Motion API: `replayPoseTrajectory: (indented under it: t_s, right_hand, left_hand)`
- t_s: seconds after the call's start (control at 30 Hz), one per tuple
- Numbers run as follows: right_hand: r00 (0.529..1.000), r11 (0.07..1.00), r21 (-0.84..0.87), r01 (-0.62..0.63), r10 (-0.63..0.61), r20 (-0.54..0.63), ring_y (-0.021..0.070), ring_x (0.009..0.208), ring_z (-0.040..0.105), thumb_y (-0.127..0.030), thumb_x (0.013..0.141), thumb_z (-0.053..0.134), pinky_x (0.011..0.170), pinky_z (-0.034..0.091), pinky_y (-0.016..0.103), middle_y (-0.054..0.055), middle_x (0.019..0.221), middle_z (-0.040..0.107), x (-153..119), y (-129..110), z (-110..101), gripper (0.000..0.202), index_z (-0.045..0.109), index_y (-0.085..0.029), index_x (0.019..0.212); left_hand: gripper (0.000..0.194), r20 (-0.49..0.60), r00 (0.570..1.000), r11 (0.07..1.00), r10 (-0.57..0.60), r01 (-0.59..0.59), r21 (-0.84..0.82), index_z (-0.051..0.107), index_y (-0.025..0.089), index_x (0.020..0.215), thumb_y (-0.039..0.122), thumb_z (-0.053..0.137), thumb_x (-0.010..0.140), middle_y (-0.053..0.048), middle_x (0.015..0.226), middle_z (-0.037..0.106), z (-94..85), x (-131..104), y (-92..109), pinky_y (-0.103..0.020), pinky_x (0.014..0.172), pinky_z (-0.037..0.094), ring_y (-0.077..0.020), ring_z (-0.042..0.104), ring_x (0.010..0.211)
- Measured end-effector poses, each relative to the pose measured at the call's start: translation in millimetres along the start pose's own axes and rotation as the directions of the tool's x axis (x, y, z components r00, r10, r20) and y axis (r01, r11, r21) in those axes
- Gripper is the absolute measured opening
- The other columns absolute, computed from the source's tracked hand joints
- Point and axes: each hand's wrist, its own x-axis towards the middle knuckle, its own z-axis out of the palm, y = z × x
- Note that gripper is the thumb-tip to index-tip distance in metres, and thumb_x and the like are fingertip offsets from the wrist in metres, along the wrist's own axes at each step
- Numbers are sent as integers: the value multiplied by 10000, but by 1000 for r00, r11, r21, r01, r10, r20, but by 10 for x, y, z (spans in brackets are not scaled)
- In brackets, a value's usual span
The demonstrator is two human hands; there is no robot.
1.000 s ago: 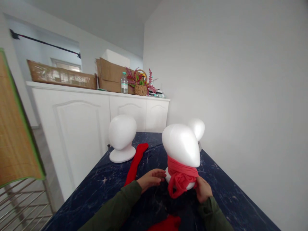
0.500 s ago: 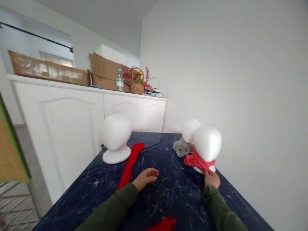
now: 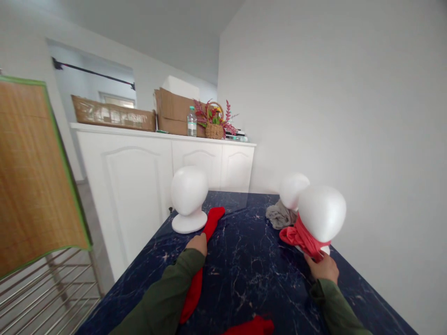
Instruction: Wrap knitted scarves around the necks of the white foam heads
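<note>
Resting left hand [image 3: 198, 243] on red scarf [image 3: 203, 251]

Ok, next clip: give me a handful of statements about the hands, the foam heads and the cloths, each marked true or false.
1. The left hand rests on the long red cloth. True.
2. The right hand is at the base of the scarf-wrapped head. True.
3. The bare head on the left wears a scarf. False: its neck is bare.
4. The grey cloth lies by the near table edge. False: it lies by the far head.
5. The pink scarf is around the head's neck. True.
</note>
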Motion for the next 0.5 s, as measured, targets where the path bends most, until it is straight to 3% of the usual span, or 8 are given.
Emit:
replayPoseTrajectory:
  t_s: [0.17, 0.2, 0.27, 0.3, 0.33, 0.4, 0.43, 0.5]
  right_hand:
    - [936, 955, 235, 180, -93, -339, 365, 1117, 373, -622, 554, 550, 947, 287, 460, 277, 1106, 455, -482, -441, -157, 871, 453, 21, 1133]
    - [960, 908, 365, 205, -113, -258, 348, 1091, 400, -645, 572, 530, 914, 322, 451, 265, 1102, 462, -643, -571, -166, 854, 459, 2, 1124]
    - [961, 743, 669, 36, -210, 182, 286, 977, 496, -689, 629, 461, 798, 410, 400, 205, 1072, 511, -997, -841, -136, 781, 473, -75, 1112]
    - [821, 666, 723, -182, -302, 484, 261, 930, 529, -707, 671, 390, 752, 429, 381, 173, 1045, 542, -1168, -970, -99, 743, 488, -111, 1105]
    - [624, 600, 690, -405, -370, 688, 251, 885, 555, -748, 686, 279, 720, 438, 373, 157, 982, 573, -1317, -1088, -53, 766, 524, -120, 1049]
    - [355, 522, 574, -631, -464, 812, 230, 814, 581, -747, 704, 229, 666, 442, 337, 124, 857, 603, -1512, -1267, 49, 737, 562, -132, 935]
    - [339, 483, 548, -683, -456, 823, 216, 763, 587, -732, 706, 275, 630, 439, 315, 103, 786, 604, -1546, -1320, 97, 677, 562, -141, 868]
    - [485, 381, 582, -718, -326, 811, 176, 623, 568, -659, 678, 448, 542, 416, 272, 46, 651, 572, -1484, -1338, 170, 499, 520, -172, 758]
  left_hand:
    - [241, 49, 970, 962, 239, -229, -150, 587, 134, 830, 48, 493, 625, -116, 913, 616, -6, -40, 270, -389, 912, 343, -299, 550, 963]
    - [292, 55, 953, 941, 297, -283, -186, 595, 151, 896, 60, 497, 636, -97, 967, 618, 8, -104, 364, -355, 930, 339, -270, 545, 986]
    - [363, 83, 896, 879, 435, -404, -253, 592, 181, 993, 77, 487, 661, -68, 1049, 608, 71, -301, 560, -309, 952, 329, -225, 530, 1022]
    - [386, 121, 847, 835, 518, -469, -288, 587, 188, 1023, 80, 475, 670, -63, 1064, 605, 119, -425, 653, -301, 950, 332, -216, 527, 1027]
    - [401, 171, 780, 783, 601, -533, -321, 584, 192, 1040, 81, 465, 674, -63, 1066, 604, 173, -557, 734, -303, 939, 343, -216, 529, 1023]
    - [397, 292, 630, 693, 719, -622, -365, 587, 191, 1036, 96, 488, 663, -73, 1025, 616, 276, -793, 849, -319, 892, 377, -236, 545, 979]
    - [396, 346, 573, 669, 743, -644, -371, 586, 191, 1036, 113, 514, 655, -77, 1008, 619, 309, -876, 878, -325, 870, 389, -247, 553, 956]
    - [405, 432, 524, 672, 734, -653, -349, 576, 191, 1056, 164, 557, 653, -81, 1014, 618, 304, -922, 874, -318, 846, 400, -249, 563, 936]
